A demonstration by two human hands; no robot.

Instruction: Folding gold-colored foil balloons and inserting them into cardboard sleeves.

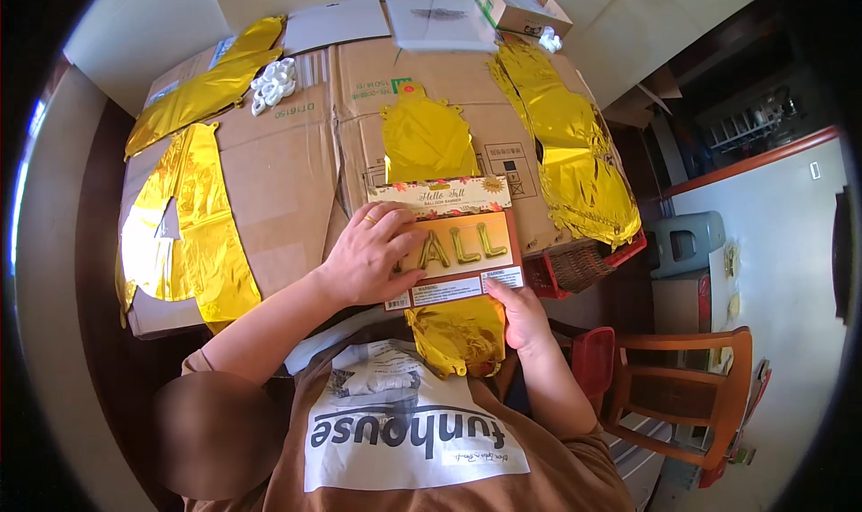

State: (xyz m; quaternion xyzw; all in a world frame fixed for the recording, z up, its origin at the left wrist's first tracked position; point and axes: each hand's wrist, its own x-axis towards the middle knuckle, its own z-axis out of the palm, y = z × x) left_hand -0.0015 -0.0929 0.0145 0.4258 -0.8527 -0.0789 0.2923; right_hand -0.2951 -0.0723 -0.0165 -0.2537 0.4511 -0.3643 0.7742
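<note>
A printed balloon banner card [467, 242], with pictures of gold letter balloons on its front, lies in front of me over a gold foil balloon [431, 139]. The foil comes out beyond the card's far edge, and crumpled gold foil [458, 337] hangs below its near edge. My left hand [375, 256] is closed over the card's left part, its bent fingers and thumb on the front. At the near right corner my right hand [516, 314] grips the card, thumb on top and the other fingers hidden underneath.
Flattened cardboard [278, 162] covers the table. More gold foil balloons lie at left [202, 216] and right [575, 144]. A bundle of white ribbon [272, 85] sits far left, a small carton [523, 9] far right. A red basket [584, 265] and wooden chair [678, 391] are at right.
</note>
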